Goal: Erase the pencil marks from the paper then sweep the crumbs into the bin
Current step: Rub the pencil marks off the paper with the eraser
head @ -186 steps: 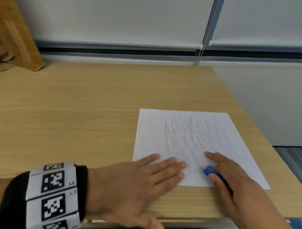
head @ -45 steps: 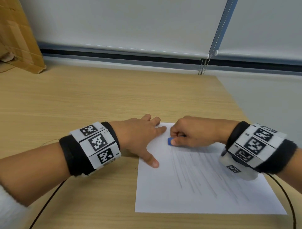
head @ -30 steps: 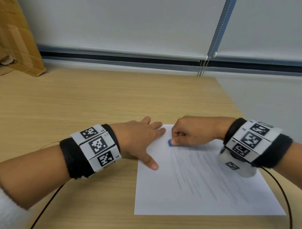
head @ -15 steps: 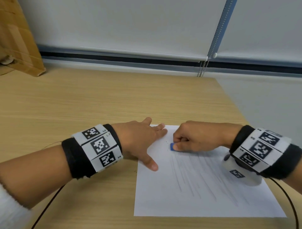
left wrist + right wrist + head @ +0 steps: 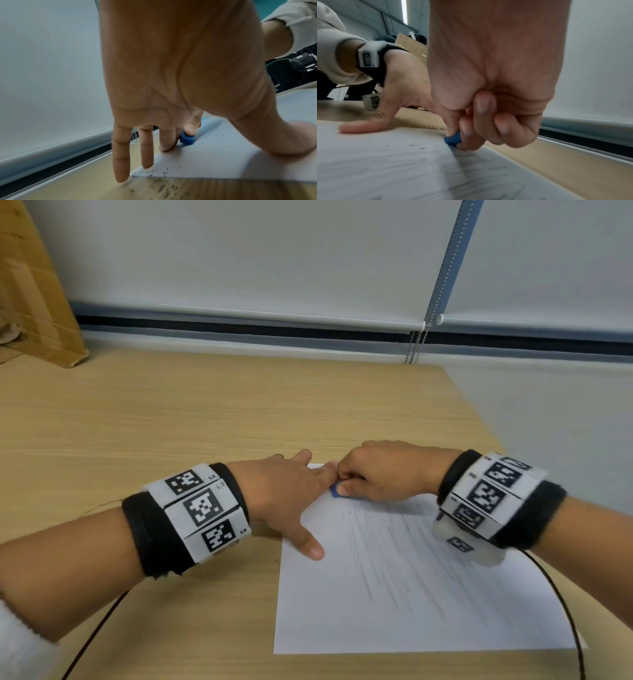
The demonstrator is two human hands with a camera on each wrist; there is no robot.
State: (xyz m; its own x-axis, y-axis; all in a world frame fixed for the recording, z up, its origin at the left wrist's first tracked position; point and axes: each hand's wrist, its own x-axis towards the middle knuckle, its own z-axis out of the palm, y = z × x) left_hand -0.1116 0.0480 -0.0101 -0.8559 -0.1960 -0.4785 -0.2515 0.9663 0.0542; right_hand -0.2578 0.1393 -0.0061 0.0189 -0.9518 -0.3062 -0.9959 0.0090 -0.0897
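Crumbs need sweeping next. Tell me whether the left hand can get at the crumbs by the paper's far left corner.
Probably yes. The left hand lies flat on the paper, and its fingers already reach the crumbs on the table; nothing lies between.

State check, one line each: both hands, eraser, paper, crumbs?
left hand: fingers straight, flat on the paper's far left corner
right hand: fingers curled, pinching the eraser
eraser: blue, tip pressed on the paper
paper: flat on the desk, faint pencil strokes still across it
crumbs: scattered on the desk and paper edge, unswept
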